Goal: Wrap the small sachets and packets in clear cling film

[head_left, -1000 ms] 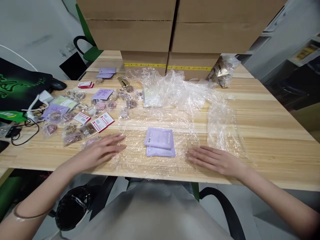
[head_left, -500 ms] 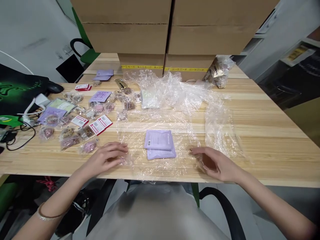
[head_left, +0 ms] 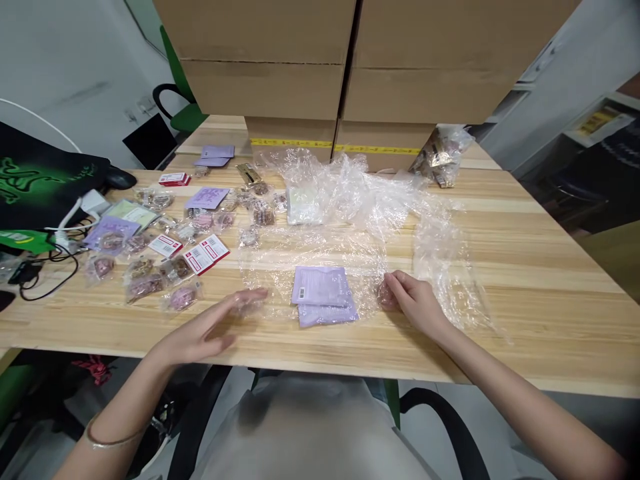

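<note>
Two lilac sachets [head_left: 320, 287], overlapping and one with a barcode, lie flat within a sheet of clear plastic film [head_left: 273, 257] on the table. The film's near part is folded back over towards them. At the film's right edge, my right hand [head_left: 413, 300] has its fingers curled and pinched together on the wrinkled plastic. My left hand [head_left: 210, 327] is at the left edge, fingers stretched out over the film and thumb held apart. Whether its fingertips press on the film is hard to tell.
Small wrapped pieces [head_left: 145, 283], red-and-white cards [head_left: 207, 255] and more lilac packets [head_left: 207, 198] are spread on the left. Crumpled film [head_left: 350, 193] lies behind the sheet, more [head_left: 445, 267] on the right. Tall cardboard boxes [head_left: 265, 87] stand at the back.
The film's near edge has gone from close to the table's front edge to up beside the sachets. My right hand has closed on the film and moved slightly forward; my left thumb has spread.
</note>
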The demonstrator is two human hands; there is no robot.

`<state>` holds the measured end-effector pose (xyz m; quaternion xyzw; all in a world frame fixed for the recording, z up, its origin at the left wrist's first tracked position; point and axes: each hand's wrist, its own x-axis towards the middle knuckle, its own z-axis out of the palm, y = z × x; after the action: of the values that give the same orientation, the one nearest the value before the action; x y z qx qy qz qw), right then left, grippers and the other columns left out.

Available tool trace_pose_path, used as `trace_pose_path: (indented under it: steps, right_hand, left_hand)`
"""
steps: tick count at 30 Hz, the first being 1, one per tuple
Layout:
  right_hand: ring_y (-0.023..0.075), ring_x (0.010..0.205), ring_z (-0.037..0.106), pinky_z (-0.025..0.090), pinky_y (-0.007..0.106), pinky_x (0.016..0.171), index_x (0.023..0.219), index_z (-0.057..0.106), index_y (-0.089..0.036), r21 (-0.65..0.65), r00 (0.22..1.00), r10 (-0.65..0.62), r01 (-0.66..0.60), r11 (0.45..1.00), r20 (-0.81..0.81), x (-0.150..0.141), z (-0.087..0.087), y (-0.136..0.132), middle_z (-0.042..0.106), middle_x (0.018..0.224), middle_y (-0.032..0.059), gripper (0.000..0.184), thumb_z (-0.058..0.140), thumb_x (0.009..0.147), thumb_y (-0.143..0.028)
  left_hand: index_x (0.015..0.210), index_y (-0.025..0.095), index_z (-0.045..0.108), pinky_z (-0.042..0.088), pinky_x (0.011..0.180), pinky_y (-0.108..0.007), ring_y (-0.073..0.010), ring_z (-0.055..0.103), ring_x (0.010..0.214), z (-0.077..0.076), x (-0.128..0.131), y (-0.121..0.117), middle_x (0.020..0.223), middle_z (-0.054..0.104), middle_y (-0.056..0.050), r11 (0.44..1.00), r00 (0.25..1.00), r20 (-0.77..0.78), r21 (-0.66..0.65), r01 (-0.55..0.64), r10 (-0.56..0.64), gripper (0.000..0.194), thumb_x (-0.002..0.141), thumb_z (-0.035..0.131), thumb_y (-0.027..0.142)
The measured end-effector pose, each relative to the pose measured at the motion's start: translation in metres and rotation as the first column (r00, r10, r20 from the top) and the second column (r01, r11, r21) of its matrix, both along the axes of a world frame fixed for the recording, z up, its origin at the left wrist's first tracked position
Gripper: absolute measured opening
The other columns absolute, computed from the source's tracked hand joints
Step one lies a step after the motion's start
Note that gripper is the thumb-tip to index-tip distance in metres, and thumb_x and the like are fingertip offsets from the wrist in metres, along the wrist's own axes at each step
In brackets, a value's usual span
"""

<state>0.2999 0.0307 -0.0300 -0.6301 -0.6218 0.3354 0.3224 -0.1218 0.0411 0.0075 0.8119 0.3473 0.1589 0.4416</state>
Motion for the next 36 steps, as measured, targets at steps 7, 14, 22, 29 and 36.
trace_pose_path:
  steps: [7,14,22,29,36]
  right_hand:
    - [0.0203,0.051,0.06,0.04,0.031,0.061,0.074,0.046,-0.024,-0.046,0.932,-0.011,0.029,0.999,0.363,-0.004,0.001,0.013,0.059,0.049,-0.0002,0.039,0.031,0.102,-0.047]
    - [0.0206,0.05,0.056,0.019,0.028,0.05,0.072,0.06,-0.017,0.069,0.48,-0.115,0.114,0.991,0.87,0.001,-0.008,0.015,0.064,0.057,0.0092,0.036,0.038,0.095,-0.034]
    - [0.0324,0.09,0.065,0.048,0.04,0.071,0.112,0.062,-0.007,0.426,0.536,-0.296,-0.134,0.895,0.79,0.014,0.002,0.002,0.07,0.097,0.021,0.045,0.048,0.095,-0.046]
    - [0.0262,0.143,0.039,0.044,0.046,0.111,0.158,0.02,-0.016,0.214,0.532,0.35,-0.734,0.645,0.771,0.004,0.001,-0.008,0.043,0.154,0.0143,0.069,0.046,0.093,-0.017]
    - [0.0242,0.109,0.068,0.058,0.036,0.084,0.126,0.059,-0.008,0.333,0.55,0.217,-0.726,0.601,0.806,0.014,-0.002,0.0,0.07,0.121,0.0167,0.035,0.044,0.094,-0.003]
  left_hand:
    - [0.074,0.018,0.06,0.048,0.073,-0.03,-0.0192,0.063,0.074,-0.019,0.031,0.003,0.074,0.067,-0.004,0.794,0.792,-0.069,0.094,-0.6,0.607,0.044,0.097,0.042,0.051]
    - [0.064,0.019,0.057,0.04,0.078,-0.041,-0.0275,0.061,0.073,-0.026,0.036,0.018,0.062,0.062,-0.008,0.715,0.609,-0.461,0.646,-0.268,0.645,0.037,0.093,0.04,0.035]
    - [0.132,0.009,0.049,0.046,0.094,-0.053,-0.0392,0.052,0.121,-0.011,0.039,0.014,0.124,0.056,-0.024,0.418,0.72,-0.141,0.881,-0.222,0.68,0.049,0.089,0.058,0.032]
    - [0.15,0.02,0.036,0.029,0.12,-0.048,-0.0289,0.027,0.149,-0.019,0.063,0.018,0.158,0.037,-0.014,0.729,0.89,-0.454,0.599,0.331,-0.032,0.06,0.091,0.046,0.015]
    - [0.139,0.017,0.054,0.042,0.112,-0.042,-0.0249,0.05,0.137,-0.023,0.048,0.037,0.144,0.056,-0.011,0.86,0.867,-0.495,0.464,0.212,0.053,0.045,0.098,0.037,0.017]
